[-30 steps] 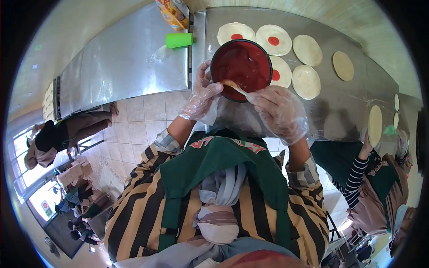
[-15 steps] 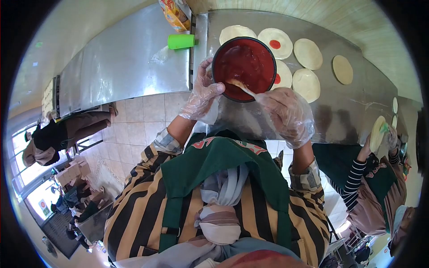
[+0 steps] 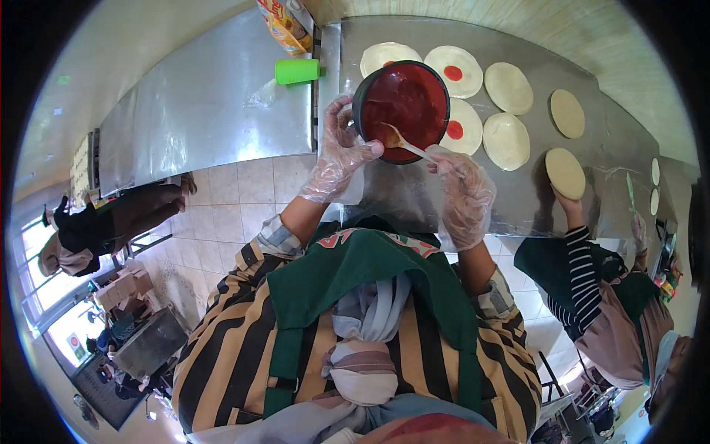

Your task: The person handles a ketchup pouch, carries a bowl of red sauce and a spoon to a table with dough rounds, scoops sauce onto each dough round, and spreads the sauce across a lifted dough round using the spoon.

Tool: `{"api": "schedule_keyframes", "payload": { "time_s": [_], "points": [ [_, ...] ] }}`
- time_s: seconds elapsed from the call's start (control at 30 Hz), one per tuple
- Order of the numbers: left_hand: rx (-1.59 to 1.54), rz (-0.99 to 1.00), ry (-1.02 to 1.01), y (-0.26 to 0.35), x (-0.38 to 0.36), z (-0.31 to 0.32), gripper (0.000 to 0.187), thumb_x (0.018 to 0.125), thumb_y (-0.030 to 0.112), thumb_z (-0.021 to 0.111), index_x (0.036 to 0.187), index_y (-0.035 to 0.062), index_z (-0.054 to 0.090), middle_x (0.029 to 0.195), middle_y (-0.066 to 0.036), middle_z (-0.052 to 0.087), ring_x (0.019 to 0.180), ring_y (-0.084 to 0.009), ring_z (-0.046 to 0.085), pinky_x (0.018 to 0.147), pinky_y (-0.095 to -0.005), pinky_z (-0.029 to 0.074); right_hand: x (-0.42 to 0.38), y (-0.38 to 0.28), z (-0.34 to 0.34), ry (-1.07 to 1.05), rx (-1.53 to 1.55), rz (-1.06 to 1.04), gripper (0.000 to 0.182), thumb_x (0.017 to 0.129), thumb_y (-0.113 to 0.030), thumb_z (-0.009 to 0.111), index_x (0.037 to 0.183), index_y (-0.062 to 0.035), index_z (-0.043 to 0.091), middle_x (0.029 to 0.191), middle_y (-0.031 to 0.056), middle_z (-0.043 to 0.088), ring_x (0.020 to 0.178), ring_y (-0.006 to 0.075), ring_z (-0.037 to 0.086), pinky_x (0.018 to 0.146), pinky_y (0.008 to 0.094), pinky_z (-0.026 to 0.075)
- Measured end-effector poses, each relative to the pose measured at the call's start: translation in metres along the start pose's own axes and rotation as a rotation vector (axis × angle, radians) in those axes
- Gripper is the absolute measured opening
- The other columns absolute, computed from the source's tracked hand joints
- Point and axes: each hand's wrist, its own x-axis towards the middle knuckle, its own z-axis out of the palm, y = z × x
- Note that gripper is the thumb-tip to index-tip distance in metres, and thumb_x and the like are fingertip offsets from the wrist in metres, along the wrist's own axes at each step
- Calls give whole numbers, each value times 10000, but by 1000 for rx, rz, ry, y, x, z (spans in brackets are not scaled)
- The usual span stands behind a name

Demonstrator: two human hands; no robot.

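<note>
My gloved left hand [image 3: 340, 159] grips the rim and side of a dark round bowl [image 3: 361, 111], raised over the counter and tilted a little. Red sauce [image 3: 408, 92] coats the inside. Between the fingers of my gloved right hand [image 3: 466, 196] is the handle of a pale spoon [image 3: 411, 148]; its head rests in the sauce at the near side. Flat dough rounds [image 3: 509, 89] lie just beyond and to the right of the bowl. Red sauce dabs [image 3: 452, 73] show on some of them, and the bowl partly covers one round [image 3: 384, 53].
At right, a co-worker's hand [image 3: 568, 206] supports a dough round [image 3: 565, 175] over the metal counter [image 3: 547, 44]; their other hand [image 3: 638, 229] is near a green-tipped utensil [image 3: 630, 194]. A green cup [image 3: 297, 72] and yellow-orange packet [image 3: 285, 26] stand left of the counter's divider.
The bowl has tipped slightly and shifted left. My right hand has drawn back with the spoon, showing more of its handle. The co-worker's dough round has moved left over the counter.
</note>
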Motion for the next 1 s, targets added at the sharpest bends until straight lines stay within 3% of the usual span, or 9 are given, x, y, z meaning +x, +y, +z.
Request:
{"api": "schedule_keyframes", "payload": {
  "time_s": [0.23, 0.43, 0.63, 0.67, 0.73, 0.77, 0.83, 0.9, 1.0],
  "points": [
    [73, 11, -11, -7, -2, 2, 931, 641, 163, 850, 1371, 133, 273, 1317, -104, 395, 1252, -230, 389, 1053, -380, 367, 6, 17, 9, 217, 814, 453, 217, 917, -115, 558, 1003, 74, 621, 916, 142, 652, 758, 167, 613, 731, 281, 510],
    [-40, -153, 49, -13, -7, 2, 908, 674, 131, 824, 1375, 129, 247, 1274, -103, 417, 1132, -223, 487, 928, -364, 483, 11, 36, -27, 366, 1033, 382, 278, 919, -132, 558, 1057, 110, 562, 874, 148, 626, 769, 185, 606, 710, 274, 510],
    [-72, -209, 63, -13, -7, 0, 838, 727, 134, 776, 1377, 180, 249, 1280, -103, 425, 1118, -229, 520, 840, -361, 523, 10, 65, -92, 850, 421, 148, 228, 889, -164, 594, 931, 52, 655, 811, 125, 666, 736, 183, 633, 710, 310, 513],
    [-85, -209, 42, -15, -5, -3, 823, 737, 124, 764, 1375, 186, 249, 1283, -98, 425, 1114, -228, 523, 836, -365, 523, 9, 68, -98, 845, 58, 105, 226, 894, -174, 592, 948, 35, 660, 816, 121, 674, 741, 187, 642, 710, 310, 513],
    [-76, -214, 43, -14, -6, -2, 822, 737, 129, 764, 1375, 187, 248, 1285, -98, 425, 1119, -227, 521, 841, -369, 522, 4, 83, -114, 665, -736, 74, 196, 890, -205, 596, 992, -63, 686, 882, 120, 687, 778, 232, 665, 737, 332, 511],
    [-69, -217, 47, -14, -6, 0, 822, 738, 135, 764, 1375, 189, 247, 1287, -98, 425, 1124, -226, 520, 845, -372, 521, 5, 95, -121, 669, -735, 74, 196, 890, -205, 596, 992, -63, 686, 882, 120, 687, 778, 232, 665, 737, 332, 511],
    [-73, -223, 47, -10, -7, 7, 834, 730, 150, 772, 1375, 191, 244, 1298, -100, 418, 1133, -226, 516, 852, -377, 519, 7, 120, -132, 265, -1169, -20, 185, 886, -235, 603, 1006, -129, 697, 939, 133, 676, 820, 283, 657, 757, 346, 508],
    [-76, -228, 57, -6, -5, 11, 846, 723, 165, 780, 1375, 193, 242, 1309, -103, 412, 1143, -226, 512, 860, -381, 517, 6, 121, -132, 319, -1099, 37, 180, 888, -248, 604, 1010, -154, 697, 951, 135, 670, 847, 305, 645, 766, 353, 508],
    [-89, -235, 35, -4, -4, 9, 879, 707, 184, 795, 1380, 197, 230, 1336, -108, 391, 1178, -240, 489, 883, -395, 512, 0, 83, -127, 590, -613, 134, 226, 919, -238, 576, 1003, -54, 678, 901, 104, 680, 833, 196, 648, 778, 312, 494]
  ]
}}
